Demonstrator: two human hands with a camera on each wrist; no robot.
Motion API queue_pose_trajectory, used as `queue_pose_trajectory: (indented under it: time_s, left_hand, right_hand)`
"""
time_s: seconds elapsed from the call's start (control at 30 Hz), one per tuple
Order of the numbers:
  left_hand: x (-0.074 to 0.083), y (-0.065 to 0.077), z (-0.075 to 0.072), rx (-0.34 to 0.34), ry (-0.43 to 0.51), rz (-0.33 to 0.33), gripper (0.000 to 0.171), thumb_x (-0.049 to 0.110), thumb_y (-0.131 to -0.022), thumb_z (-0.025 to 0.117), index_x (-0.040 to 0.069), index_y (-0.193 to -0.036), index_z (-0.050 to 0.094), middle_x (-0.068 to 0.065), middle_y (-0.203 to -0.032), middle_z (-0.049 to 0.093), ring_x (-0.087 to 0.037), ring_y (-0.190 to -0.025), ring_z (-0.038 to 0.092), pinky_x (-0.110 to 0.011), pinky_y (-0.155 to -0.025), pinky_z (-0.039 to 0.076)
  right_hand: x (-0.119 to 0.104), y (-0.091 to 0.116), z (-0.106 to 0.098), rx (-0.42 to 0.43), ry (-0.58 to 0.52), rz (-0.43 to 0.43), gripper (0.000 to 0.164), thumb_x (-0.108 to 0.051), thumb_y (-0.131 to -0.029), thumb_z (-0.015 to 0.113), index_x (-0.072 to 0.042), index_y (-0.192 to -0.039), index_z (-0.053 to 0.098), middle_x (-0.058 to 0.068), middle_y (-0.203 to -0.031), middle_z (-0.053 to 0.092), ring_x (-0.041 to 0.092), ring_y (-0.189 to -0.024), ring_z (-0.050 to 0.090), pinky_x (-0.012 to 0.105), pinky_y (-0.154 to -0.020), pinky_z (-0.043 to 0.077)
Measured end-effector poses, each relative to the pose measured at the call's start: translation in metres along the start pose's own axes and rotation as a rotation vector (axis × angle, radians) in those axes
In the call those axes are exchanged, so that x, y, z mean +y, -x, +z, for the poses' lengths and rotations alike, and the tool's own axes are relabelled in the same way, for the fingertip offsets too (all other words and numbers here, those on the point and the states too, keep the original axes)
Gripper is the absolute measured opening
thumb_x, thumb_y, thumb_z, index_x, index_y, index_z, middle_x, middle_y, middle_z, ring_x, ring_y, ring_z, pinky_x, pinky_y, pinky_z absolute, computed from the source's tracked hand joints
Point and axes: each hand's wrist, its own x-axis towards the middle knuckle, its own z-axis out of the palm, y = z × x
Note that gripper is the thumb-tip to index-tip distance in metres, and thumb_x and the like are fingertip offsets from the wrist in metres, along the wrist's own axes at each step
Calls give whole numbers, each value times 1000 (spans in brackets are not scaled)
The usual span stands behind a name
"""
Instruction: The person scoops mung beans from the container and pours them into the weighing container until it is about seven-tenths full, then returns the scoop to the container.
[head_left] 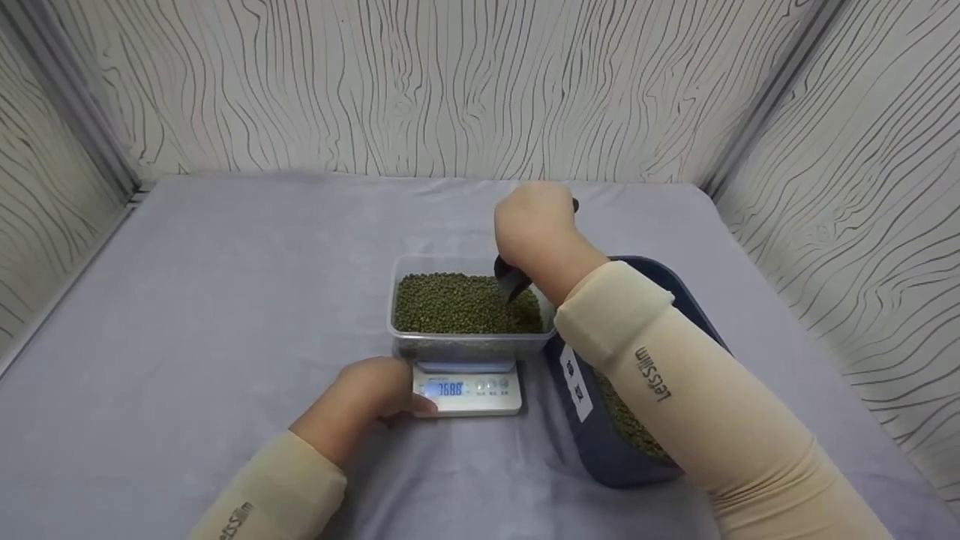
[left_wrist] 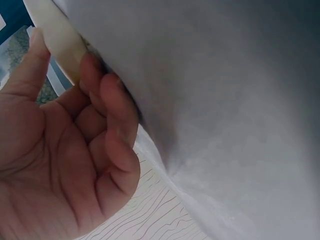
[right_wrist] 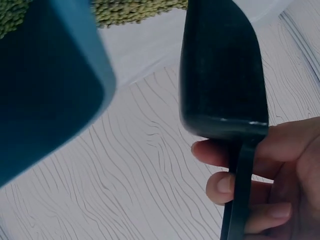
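My right hand point(head_left: 536, 225) grips the handle of a black scoop point(right_wrist: 222, 75), tilted with its tip down at the mung beans point(head_left: 450, 304). The inside of the scoop looks bare in the right wrist view. Those beans fill much of a clear plastic container point(head_left: 472, 338), which stands on a white kitchen scale point(head_left: 469, 403) with a lit digital display. My left hand point(head_left: 367, 384) holds the scale's front left corner, thumb point(left_wrist: 35, 62) on the top face and fingers curled against the side. The undersides of those fingers show in the left wrist view.
Right beside the scale stands a deep dark blue bin point(head_left: 611, 461) holding more mung beans point(head_left: 626, 416), with a white label point(head_left: 576, 384) on its side. My right forearm crosses over it. A grey cloth point(head_left: 225, 300) covers the table; patterned panels point(head_left: 405, 90) enclose the back and sides.
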Motion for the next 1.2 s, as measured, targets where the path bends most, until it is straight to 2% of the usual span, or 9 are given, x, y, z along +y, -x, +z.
queue_pose_trajectory:
  time_s: [0.13, 0.3, 0.43, 0.53, 0.67, 0.8, 0.97, 1.07, 1.2]
  left_hand:
    - [-1, -1, 0, -9, 7, -1, 45, 54, -71, 68, 10, -63, 63, -2, -57, 61, -14, -50, 51, -29, -59, 39]
    - [-1, -2, 0, -12, 0, -12, 45, 54, -71, 68, 11, -60, 63, -2, -56, 62, -13, -48, 50, -28, -58, 38]
    - [0, -2, -1, -7, -8, -10, 45, 54, -71, 68, 10, -60, 64, -2, -55, 61, -14, -49, 50, -29, -60, 39]
    - [1, 0, -2, -7, -22, -5, 47, 55, -71, 67, 10, -60, 64, -2, -56, 61, -15, -50, 50, -30, -62, 40]
    - [1, 2, -2, 3, -20, 3, 46, 54, -71, 68, 10, -61, 64, -3, -57, 62, -15, -50, 50, -30, -62, 40]
    - [0, 3, -1, 18, -6, 15, 45, 52, -72, 69, 9, -63, 63, -3, -58, 62, -15, -50, 51, -29, -60, 40]
    - [0, 4, 0, 26, 13, 28, 44, 50, -71, 70, 7, -65, 61, -2, -57, 58, -15, -49, 50, -29, -57, 39]
    - [0, 3, 1, 25, 13, 29, 44, 50, -72, 70, 7, -64, 61, -1, -55, 57, -15, -48, 49, -28, -56, 38]
    - [1, 1, 1, 13, -30, 22, 46, 52, -73, 67, 8, -59, 64, 0, -51, 56, -13, -47, 46, -28, -58, 38]
  right_hand:
    - [3, 0, 3, 14, 27, 4, 34, -16, -89, 47, -18, -63, 24, -2, -63, 18, 14, -57, 12, 29, -49, 11]
    - [10, 1, 4, 24, 8, -12, 29, -17, -89, 46, -17, -62, 35, -3, -61, 27, 13, -56, 20, 27, -46, 16]
    - [28, 1, 9, 52, -113, -51, 20, -14, -86, 46, -14, -67, 52, 1, -68, 48, 18, -64, 42, 31, -48, 36]
    - [49, -3, 17, 29, -234, -89, 15, -9, -83, 47, -12, -70, 56, 4, -72, 54, 23, -68, 49, 38, -58, 43]
    - [82, -7, 29, -30, -388, -159, 17, -9, -81, 48, -11, -65, 51, 3, -64, 49, 21, -59, 43, 34, -56, 38]
    - [112, -3, 43, -107, -520, -309, 24, -13, -86, 51, -11, -62, 49, -1, -60, 45, 16, -55, 38, 29, -53, 33]
    - [137, 8, 60, -325, -657, -446, 26, -8, -84, 56, -11, -62, 43, -4, -57, 38, 11, -51, 34, 25, -51, 31]
    - [141, 13, 73, -407, -647, -498, 24, 2, -76, 59, -11, -61, 44, -6, -56, 38, 9, -51, 34, 24, -51, 30]
    - [132, 17, 90, -466, -507, -551, 28, 9, -66, 59, -13, -58, 43, -7, -54, 37, 8, -51, 32, 22, -50, 29]
